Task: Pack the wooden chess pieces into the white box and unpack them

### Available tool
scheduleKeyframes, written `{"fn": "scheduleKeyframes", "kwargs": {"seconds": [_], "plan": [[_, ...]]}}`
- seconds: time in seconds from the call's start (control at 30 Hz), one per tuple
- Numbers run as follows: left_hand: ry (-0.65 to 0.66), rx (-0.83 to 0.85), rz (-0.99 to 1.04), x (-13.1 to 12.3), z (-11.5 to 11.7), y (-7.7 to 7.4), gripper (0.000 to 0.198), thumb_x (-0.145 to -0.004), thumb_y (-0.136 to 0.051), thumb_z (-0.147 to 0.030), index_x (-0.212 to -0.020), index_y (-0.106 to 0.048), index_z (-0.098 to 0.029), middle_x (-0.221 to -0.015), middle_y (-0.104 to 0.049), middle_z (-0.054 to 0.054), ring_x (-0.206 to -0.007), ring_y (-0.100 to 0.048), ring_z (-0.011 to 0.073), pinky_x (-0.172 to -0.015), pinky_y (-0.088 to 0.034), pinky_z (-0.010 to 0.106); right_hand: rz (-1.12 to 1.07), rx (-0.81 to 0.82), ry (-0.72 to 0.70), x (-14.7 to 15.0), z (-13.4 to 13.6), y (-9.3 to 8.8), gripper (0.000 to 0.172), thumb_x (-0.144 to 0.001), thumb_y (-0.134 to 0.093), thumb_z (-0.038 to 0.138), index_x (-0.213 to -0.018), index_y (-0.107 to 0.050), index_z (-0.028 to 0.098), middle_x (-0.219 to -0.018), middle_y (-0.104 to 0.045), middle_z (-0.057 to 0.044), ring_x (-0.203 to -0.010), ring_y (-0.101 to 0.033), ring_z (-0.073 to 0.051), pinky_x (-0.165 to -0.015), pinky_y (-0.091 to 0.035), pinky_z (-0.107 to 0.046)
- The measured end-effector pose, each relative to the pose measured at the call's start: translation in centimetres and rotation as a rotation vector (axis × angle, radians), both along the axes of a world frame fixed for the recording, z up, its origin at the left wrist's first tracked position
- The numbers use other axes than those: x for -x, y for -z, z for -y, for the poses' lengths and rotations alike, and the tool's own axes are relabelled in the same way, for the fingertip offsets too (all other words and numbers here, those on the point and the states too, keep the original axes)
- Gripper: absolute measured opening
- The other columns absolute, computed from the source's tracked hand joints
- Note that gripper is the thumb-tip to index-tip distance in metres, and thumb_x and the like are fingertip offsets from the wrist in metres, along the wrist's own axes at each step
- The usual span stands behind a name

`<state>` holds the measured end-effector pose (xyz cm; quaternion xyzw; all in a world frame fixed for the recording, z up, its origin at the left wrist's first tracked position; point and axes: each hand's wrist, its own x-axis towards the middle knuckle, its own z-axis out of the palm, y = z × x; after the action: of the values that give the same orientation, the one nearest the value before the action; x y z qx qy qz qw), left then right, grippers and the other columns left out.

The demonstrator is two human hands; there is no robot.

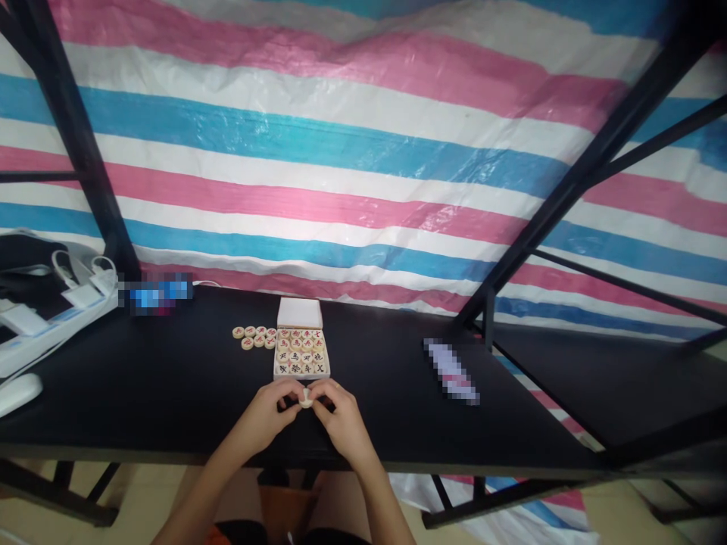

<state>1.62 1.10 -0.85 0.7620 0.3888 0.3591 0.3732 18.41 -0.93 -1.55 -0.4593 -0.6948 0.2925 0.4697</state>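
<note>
Between the fingertips of both my hands is one round, pale Chinese chess piece, just in front of the box. My left hand pinches it from the left, and my right hand grips it from the right. Its marking cannot be made out. Beyond my fingers stands a white box with its lid raised at the back. Rows of chess pieces with red and black characters fill it. Left of the box, several red-marked chess pieces lie in two short rows on the black table.
A power strip with white plugs and cables lies at the far left, near a white mouse-like object. Two blurred-out items rest on the table, one blue, one pale. Black metal posts and a striped sheet stand behind.
</note>
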Motion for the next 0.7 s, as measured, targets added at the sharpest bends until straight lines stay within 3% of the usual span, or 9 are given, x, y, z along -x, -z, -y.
{"fn": "scheduleKeyframes", "kwargs": {"seconds": [0.17,0.33,0.53,0.7], "plan": [[-0.063,0.068,-0.003,-0.03,0.26,-0.29,0.014,-0.078,-0.053,-0.023,-0.086,-0.064,-0.02,-0.084,-0.067,0.002,-0.073,-0.059,0.0147,-0.063,-0.044,0.023,0.034,0.08,0.033,-0.03,0.14,-0.24,0.011,-0.081,-0.054,0.022,-0.086,-0.064,0.022,-0.084,-0.068,-0.001,-0.074,-0.062,-0.015,-0.066,-0.046,-0.024],[-0.138,0.162,0.08,-0.11,0.19,-0.31,0.035,-0.081,-0.052,-0.033,-0.113,-0.055,-0.018,-0.082,-0.069,0.003,-0.067,-0.06,0.0152,-0.061,-0.045,0.024,-0.014,0.156,0.007,0.12,0.3,-0.43,0.027,-0.081,-0.058,0.026,-0.107,-0.058,0.023,-0.088,-0.07,-0.001,-0.07,-0.061,-0.014,-0.066,-0.047,-0.024],[-0.093,0.179,0.089,-0.14,0.25,-0.24,0.023,-0.083,-0.051,-0.034,-0.096,-0.059,-0.018,-0.074,-0.068,0.001,-0.068,-0.061,0.0158,-0.063,-0.044,0.024,0.051,0.088,0.018,0.35,0.4,-0.26,0.018,-0.08,-0.059,0.026,-0.098,-0.061,0.021,-0.075,-0.064,0.002,-0.064,-0.057,-0.012,-0.063,-0.045,-0.021],[-0.218,0.079,0.044,0.0,0.07,0.19,0.032,-0.084,-0.049,-0.033,-0.112,-0.055,-0.019,-0.067,-0.061,-0.003,-0.059,-0.056,0.0135,-0.059,-0.045,0.023,0.258,-0.044,0.218,0.2,-0.35,-0.46,0.02,-0.084,-0.055,0.032,-0.098,-0.064,0.02,-0.068,-0.055,0.0,-0.065,-0.054,-0.015,-0.064,-0.044,-0.024]]}}
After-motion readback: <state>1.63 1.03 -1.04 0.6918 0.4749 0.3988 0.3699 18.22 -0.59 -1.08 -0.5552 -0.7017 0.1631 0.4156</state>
